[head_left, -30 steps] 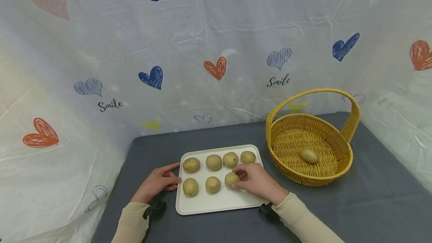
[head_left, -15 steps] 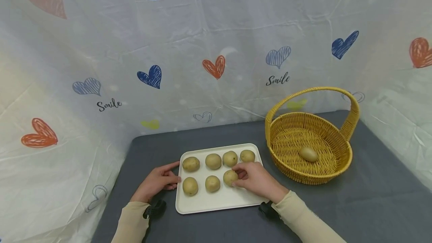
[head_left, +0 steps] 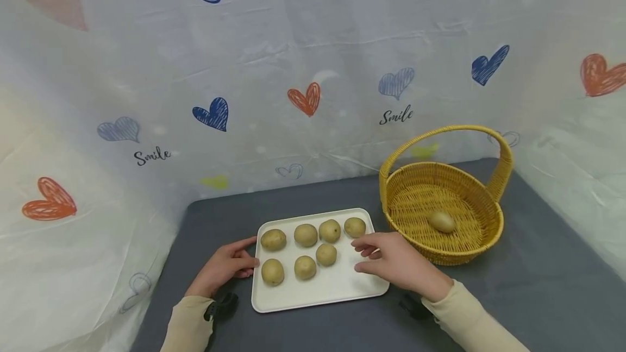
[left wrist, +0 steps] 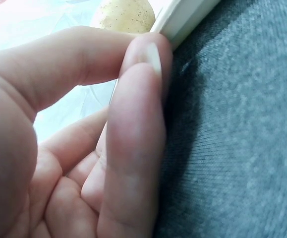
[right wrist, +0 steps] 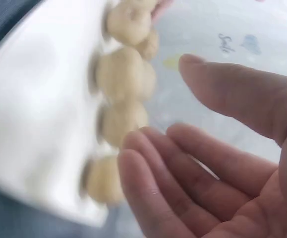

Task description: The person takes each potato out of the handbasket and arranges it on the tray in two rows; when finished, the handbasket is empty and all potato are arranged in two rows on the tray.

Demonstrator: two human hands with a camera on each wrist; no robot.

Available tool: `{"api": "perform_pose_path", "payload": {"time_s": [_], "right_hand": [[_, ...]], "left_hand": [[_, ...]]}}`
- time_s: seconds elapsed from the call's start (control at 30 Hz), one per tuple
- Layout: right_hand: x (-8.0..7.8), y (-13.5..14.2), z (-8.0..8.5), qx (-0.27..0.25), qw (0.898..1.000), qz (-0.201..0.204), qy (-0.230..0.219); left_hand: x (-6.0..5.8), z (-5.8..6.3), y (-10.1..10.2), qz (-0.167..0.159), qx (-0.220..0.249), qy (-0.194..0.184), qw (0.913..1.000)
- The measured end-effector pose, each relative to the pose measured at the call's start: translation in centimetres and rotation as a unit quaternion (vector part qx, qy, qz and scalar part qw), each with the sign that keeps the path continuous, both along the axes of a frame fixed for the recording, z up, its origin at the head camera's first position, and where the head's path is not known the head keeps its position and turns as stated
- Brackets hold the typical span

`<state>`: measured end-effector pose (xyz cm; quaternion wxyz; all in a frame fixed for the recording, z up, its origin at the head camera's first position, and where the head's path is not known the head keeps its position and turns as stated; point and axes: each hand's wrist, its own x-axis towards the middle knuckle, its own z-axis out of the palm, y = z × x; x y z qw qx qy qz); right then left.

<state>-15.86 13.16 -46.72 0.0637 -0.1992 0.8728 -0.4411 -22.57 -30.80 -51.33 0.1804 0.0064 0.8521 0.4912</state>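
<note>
A white rectangular tray (head_left: pixel 318 291) bears several round potatoes in two rows. My left hand (head_left: pixel 222 269) holds the tray's left edge, thumb and index finger at the rim; close up in the left wrist view, both fingertips meet that edge. Over the tray's right end, my right hand (head_left: pixel 398 262) has its thumb and fingers apart and holds nothing. Nearest to it are the front row's right potato (head_left: pixel 326 255) and the back row's right potato (head_left: pixel 354 227). The right wrist view shows the spread right hand (right wrist: pixel 202 163) beside the potatoes, which are blurred.
Right of the tray stands a yellow wicker basket (head_left: pixel 442 258) with a tall handle; one potato (head_left: pixel 442 221) lies inside it. Dark grey cloth (head_left: pixel 288 194) covers the table. A white curtain (head_left: pixel 264 69) printed with hearts hangs behind and at the sides.
My right hand has let go of the front row's right potato and drawn back to the right. The potato stays on the tray. My left hand keeps its place at the tray edge.
</note>
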Motion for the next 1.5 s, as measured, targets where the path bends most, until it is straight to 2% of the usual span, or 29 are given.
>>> {"api": "perform_pose_path", "payload": {"time_s": [0.07,0.17,0.3,0.43,0.6,0.77,0.93,1.27,1.5], "right_hand": [[0.7,1.7,0.9,0.009,1.0,-0.01,0.012],[1.5,4.6,1.8,0.027,0.997,-0.048,0.045],[1.9,8.7,2.1,0.063,0.987,-0.114,0.088],[1.4,12.4,1.8,0.099,0.978,-0.156,0.097],[-0.1,15.4,0.4,0.141,0.973,-0.162,0.089],[-1.2,16.5,-0.5,0.165,0.972,-0.152,0.071],[-2.0,16.4,-0.8,0.188,0.968,-0.148,0.074],[-2.9,16.1,-1.0,0.192,0.971,-0.136,0.045],[-3.5,16.0,-1.3,0.199,0.969,-0.128,0.068]], "left_hand": [[0.0,0.0,0.0,-0.002,0.0,0.004,1.0],[-0.1,0.0,0.0,-0.004,0.003,0.006,1.0],[-0.4,-0.2,0.1,-0.002,-0.001,0.003,1.0],[-0.3,-0.2,0.1,0.006,-0.009,-0.003,0.9999],[0.0,-0.2,-0.1,0.008,-0.009,-0.009,0.9999],[0.0,-0.2,-0.2,0.007,-0.003,-0.01,0.9999],[0.0,-0.2,0.0,0.008,-0.002,-0.012,0.9999],[0.2,-0.1,0.1,0.005,-0.004,-0.007,1.0],[0.2,-0.1,0.0,0.004,-0.003,-0.005,1.0]]}}
